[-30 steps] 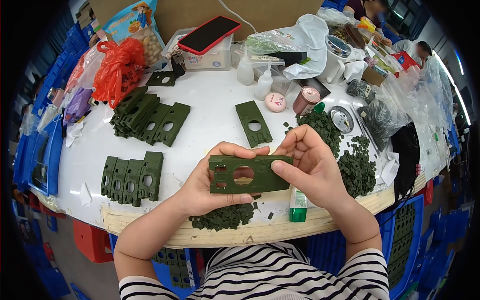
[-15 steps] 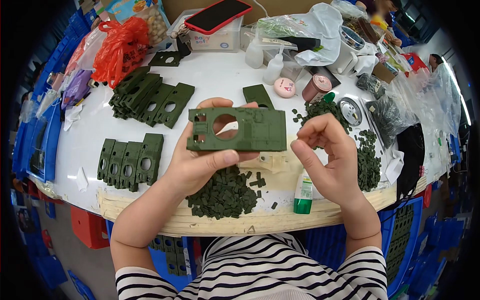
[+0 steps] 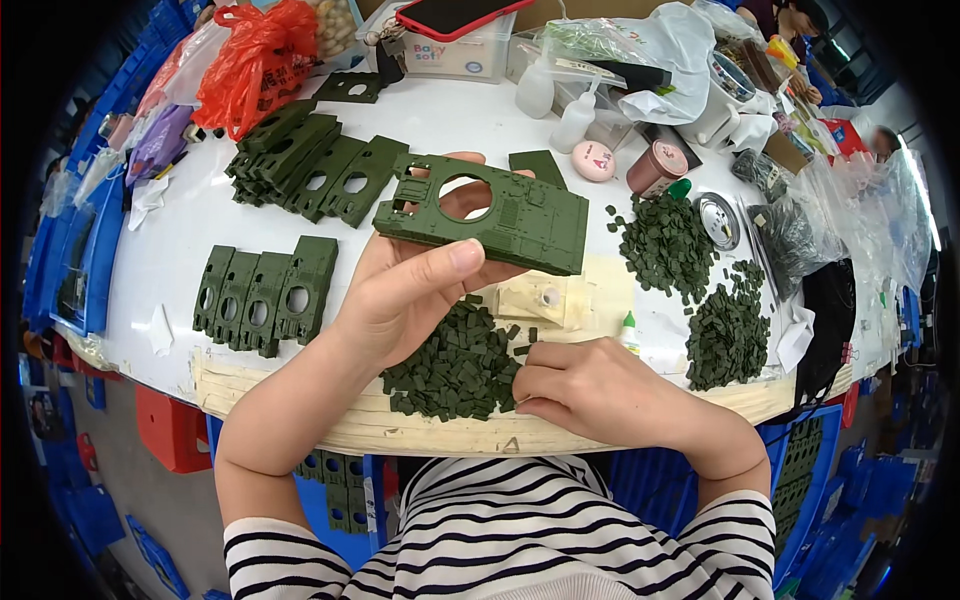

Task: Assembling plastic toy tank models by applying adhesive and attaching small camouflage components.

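Note:
My left hand [image 3: 400, 300] holds up a dark green plastic model tank hull [image 3: 530, 222], thumb along its near side and fingers behind. It is slightly tilted, with a large round hole and smaller openings at its left end. My right hand [image 3: 600, 392] is low over the table, its fingers curled together at the right edge of a heap of small green plastic parts [image 3: 450, 365]. Whatever its fingertips pinch, if anything, is hidden. Just behind that hand stands a small glue bottle [image 3: 629, 330] with a green tip, partly covered. A cream-coloured block [image 3: 545, 300] lies beyond the heap.
More green hulls stand in rows at the left [image 3: 258, 300] and back left [image 3: 300, 165]. Two further heaps of small parts [image 3: 665, 245] [image 3: 730, 335] lie at the right. White squeeze bottles [image 3: 574, 122], a pink tin [image 3: 658, 167] and plastic bags crowd the back. A wooden strip [image 3: 330, 425] edges the table.
My right hand has come down and left from the raised hull to the heap's edge, in front of the glue bottle. My left hand has tilted the hull and keeps hold of it.

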